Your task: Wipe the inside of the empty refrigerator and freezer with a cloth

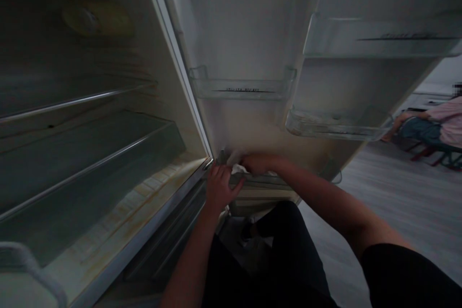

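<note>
A refrigerator door [245, 33] stands wide open in front of me. Low on it, my right hand [259, 163] is closed around a crumpled white cloth [238, 169] inside the lowest door bin [269, 180]; the hand is slightly blurred. My left hand [220, 186] rests at the hinge-side end of that same bin, thumb spread away from the fingers and fingertips over the rim. Part of the cloth is hidden behind both hands.
Left of the door is the fridge interior with a glass shelf [72, 103], a yellowish container [97, 19] and a stained bottom ledge [144, 190]. More clear door bins [241, 89] hang above. A seated person [433, 125] is at far right, beyond the grey floor [390, 192].
</note>
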Available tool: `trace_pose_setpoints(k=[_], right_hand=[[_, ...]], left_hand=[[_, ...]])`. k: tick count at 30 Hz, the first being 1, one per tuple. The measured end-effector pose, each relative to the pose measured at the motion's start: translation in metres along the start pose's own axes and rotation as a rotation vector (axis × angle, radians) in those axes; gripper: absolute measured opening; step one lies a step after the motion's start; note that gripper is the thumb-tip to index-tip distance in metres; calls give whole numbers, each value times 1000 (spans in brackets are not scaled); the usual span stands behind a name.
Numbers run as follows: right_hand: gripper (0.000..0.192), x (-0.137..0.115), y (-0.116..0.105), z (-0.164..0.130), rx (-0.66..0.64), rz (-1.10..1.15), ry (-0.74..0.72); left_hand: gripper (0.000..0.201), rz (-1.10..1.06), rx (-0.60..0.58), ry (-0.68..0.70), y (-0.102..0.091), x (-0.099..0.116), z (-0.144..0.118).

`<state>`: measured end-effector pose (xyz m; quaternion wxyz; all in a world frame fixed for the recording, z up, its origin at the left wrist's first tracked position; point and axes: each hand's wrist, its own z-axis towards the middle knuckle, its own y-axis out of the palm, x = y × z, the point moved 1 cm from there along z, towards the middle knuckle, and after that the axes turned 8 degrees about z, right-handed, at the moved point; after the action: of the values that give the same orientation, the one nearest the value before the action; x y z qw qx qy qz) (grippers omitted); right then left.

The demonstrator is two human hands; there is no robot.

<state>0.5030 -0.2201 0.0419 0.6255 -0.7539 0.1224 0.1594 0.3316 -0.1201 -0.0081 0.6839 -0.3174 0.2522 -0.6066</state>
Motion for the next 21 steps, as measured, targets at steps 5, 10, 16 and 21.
trace_pose_setpoints(k=[5, 10, 16, 21], right_hand=[[32, 24, 0, -103, 19, 80, 80], [28, 27, 2, -188, 84, 25, 521], [26, 21, -8, -190, 3, 16, 655], [33, -15, -21, -153, 274, 334, 286]], left_hand=[[23, -33, 27, -1, -3, 3, 3], [24, -36, 45, -9, -1, 5, 4], [29, -31, 47, 6, 0, 3, 4], [26, -25, 38, 38, -1, 0, 1]])
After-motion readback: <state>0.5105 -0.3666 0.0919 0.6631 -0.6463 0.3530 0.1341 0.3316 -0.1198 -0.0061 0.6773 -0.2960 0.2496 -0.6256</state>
